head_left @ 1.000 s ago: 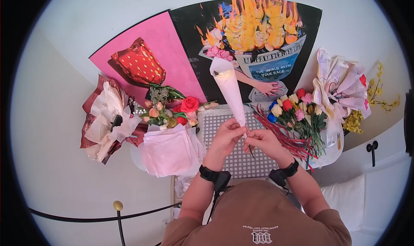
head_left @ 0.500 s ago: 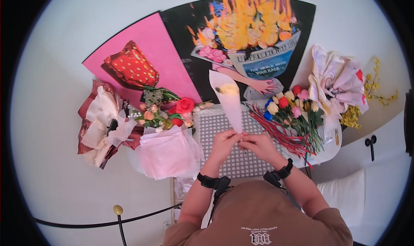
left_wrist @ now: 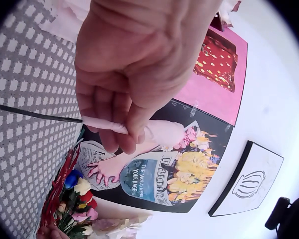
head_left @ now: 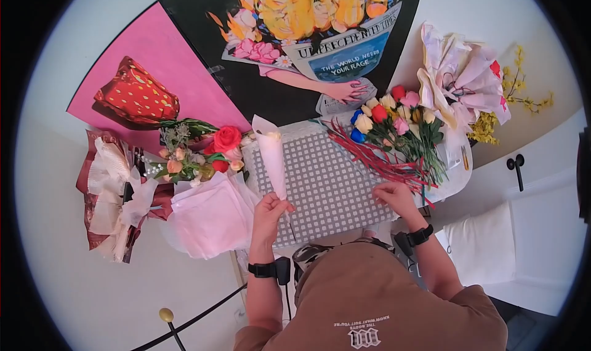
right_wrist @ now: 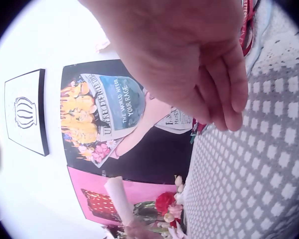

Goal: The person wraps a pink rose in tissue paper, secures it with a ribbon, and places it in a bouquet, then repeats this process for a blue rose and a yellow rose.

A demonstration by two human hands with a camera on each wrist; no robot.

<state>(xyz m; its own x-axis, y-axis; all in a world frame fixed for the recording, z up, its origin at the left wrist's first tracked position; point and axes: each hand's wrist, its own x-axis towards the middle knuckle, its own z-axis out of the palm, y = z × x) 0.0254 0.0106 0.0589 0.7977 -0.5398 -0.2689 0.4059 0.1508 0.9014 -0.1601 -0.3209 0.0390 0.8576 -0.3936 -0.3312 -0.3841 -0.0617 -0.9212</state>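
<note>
**One cone in hand, stems by the other**

My left hand point(head_left: 269, 211) pinches the narrow tip of a pale pink paper cone point(head_left: 271, 160), fingers curled round it where a thin dark stem point(left_wrist: 35, 114) pokes out below. The cone is smooth, slightly translucent and flares upward, standing nearly upright over the left edge of the grey mat with its grid of white squares point(head_left: 335, 188). My right hand point(head_left: 396, 198) holds nothing; its fingers lie loosely bent at the mat's right edge, next to a fan of thin red stems point(head_left: 375, 160) and a bunch of red, yellow, pink and blue rosebuds point(head_left: 394, 120). A soft stack of pink tissue sheets point(head_left: 209, 215) lies just left of the cone. The black poster point(head_left: 295, 49) behind reads "UNPRECEDENTED TIMES" and "THE WORLD NEEDS YOUR RAGE"; beside it, a pink poster point(head_left: 154, 68) shows a glossy strawberry-patterned shape.
</note>
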